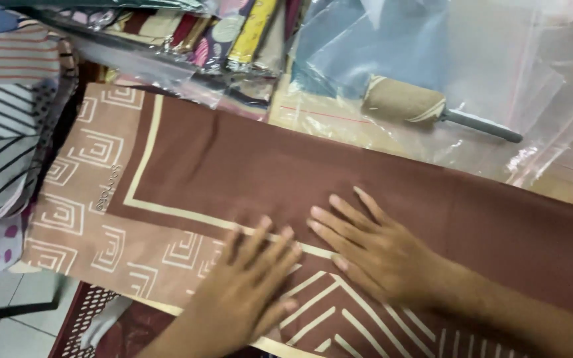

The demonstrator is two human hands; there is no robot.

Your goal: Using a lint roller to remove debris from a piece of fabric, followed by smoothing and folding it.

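Both palms lie flat and open — left hand [243,295], right hand [373,248], gripping nothing — on the brown scarf [339,172] spread across the table's near edge, where a sideways push could likely wrinkle the fold.

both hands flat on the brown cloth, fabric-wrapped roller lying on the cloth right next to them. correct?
Not quite. The left hand and right hand do lie flat on the brown cloth, but the fabric-wrapped roller is not on it. The head view shows it lying beyond the cloth's far edge, on the clear plastic bags, apart from both hands.
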